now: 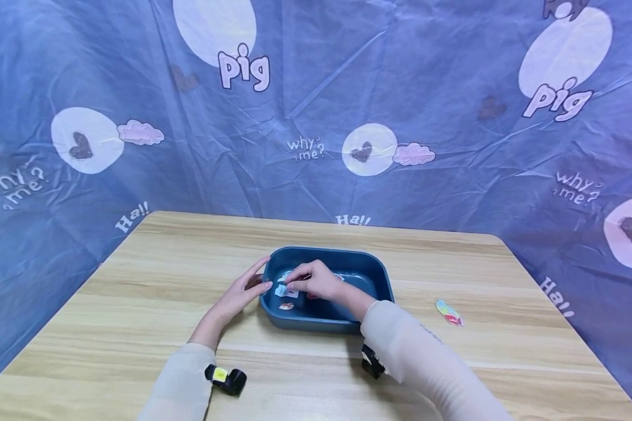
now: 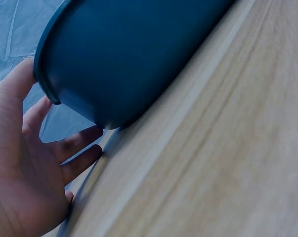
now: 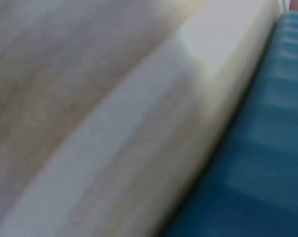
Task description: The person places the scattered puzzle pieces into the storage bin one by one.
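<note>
A dark blue rectangular tub (image 1: 323, 325) sits on the table with several small colourful flat pieces inside. At its left end, my left hand (image 1: 238, 296) holds the wall, the thumb hooked over the rim and the other fingers spread outside; in the left wrist view, two fingertips lie close to the tub's base (image 2: 104, 116). My right hand (image 1: 318, 280) reaches over the front wall into the tub. Its thumb and index finger pinch a small light-blue flat piece (image 1: 281, 290) near the left end. Below lies a small brown-and-white piece (image 1: 287, 306). Other pieces are partly hidden under the hand.
On the wooden table (image 1: 153, 292), right of the tub, lies a multicoloured flat piece (image 1: 450, 313) in yellow, green and red. A blue printed cloth (image 1: 316, 105) hangs behind the table. Black wrist cameras (image 1: 226, 379) jut from both forearms above the tabletop.
</note>
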A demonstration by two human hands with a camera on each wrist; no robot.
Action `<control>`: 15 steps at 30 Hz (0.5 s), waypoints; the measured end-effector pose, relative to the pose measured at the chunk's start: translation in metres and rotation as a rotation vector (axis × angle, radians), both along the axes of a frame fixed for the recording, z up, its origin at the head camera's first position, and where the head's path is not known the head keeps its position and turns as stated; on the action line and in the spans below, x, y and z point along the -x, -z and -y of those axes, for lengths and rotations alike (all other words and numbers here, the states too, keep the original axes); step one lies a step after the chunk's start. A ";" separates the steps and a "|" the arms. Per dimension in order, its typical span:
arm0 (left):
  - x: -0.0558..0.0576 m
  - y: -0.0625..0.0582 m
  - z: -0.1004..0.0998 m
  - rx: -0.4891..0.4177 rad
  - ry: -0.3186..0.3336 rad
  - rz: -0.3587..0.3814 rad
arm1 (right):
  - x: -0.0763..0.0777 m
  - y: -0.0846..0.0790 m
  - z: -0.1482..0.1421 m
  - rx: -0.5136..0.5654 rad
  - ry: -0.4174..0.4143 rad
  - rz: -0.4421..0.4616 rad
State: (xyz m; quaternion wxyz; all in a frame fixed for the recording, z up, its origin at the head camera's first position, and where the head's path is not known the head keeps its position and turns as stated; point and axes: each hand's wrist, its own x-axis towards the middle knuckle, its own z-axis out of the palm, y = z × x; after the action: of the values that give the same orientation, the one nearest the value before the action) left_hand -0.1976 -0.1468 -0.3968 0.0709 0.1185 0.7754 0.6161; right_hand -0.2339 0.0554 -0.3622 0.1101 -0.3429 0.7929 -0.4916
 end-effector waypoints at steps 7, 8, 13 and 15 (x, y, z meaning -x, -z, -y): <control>0.001 0.000 -0.001 -0.003 -0.012 -0.004 | 0.002 -0.018 -0.017 0.052 0.050 0.030; 0.001 0.001 -0.001 -0.002 -0.015 -0.003 | 0.003 -0.020 -0.020 0.054 0.058 0.041; 0.001 0.001 -0.001 0.007 -0.017 -0.001 | 0.013 -0.019 -0.042 0.054 0.109 0.095; 0.001 0.001 -0.001 0.014 -0.019 0.000 | 0.016 -0.018 -0.051 0.054 0.142 0.095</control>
State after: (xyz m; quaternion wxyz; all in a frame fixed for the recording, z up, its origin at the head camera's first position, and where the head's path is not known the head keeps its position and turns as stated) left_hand -0.1984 -0.1461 -0.3982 0.0658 0.1109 0.7807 0.6115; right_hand -0.2502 0.1069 -0.3442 0.1032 -0.2647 0.7954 -0.5354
